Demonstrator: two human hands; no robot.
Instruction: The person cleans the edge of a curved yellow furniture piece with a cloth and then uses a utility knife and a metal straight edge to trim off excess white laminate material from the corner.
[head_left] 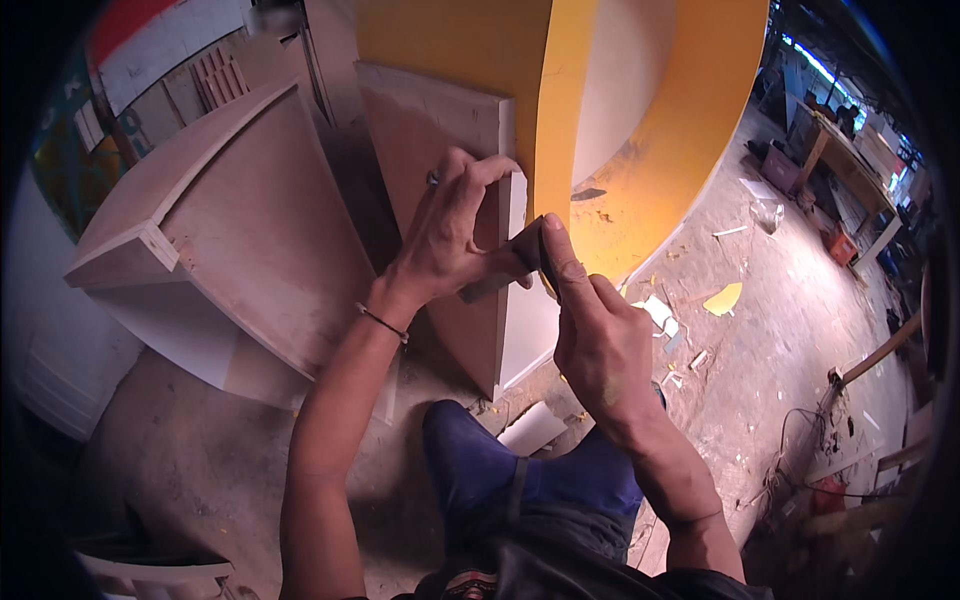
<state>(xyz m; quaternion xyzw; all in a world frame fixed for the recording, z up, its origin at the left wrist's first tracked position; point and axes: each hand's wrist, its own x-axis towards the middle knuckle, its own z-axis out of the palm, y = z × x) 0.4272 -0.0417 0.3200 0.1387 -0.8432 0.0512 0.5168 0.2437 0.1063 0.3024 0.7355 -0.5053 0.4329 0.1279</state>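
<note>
My right hand pinches a thin dark flat strip, its index finger stretched along the upper end. The strip, whose exact kind I cannot make out, crosses the white edge of a curved wooden box form near a yellow-faced panel. My left hand is bent over that edge; its index fingertip touches the rim, and its thumb lies against the strip. The other left fingers are curled and partly hidden. A dark band circles my left wrist.
A second curved wooden form stands on the floor at the left. Yellow and white scraps litter the floor on the right, with a white offcut between my legs. Farther right are a wooden workbench and a loose cable.
</note>
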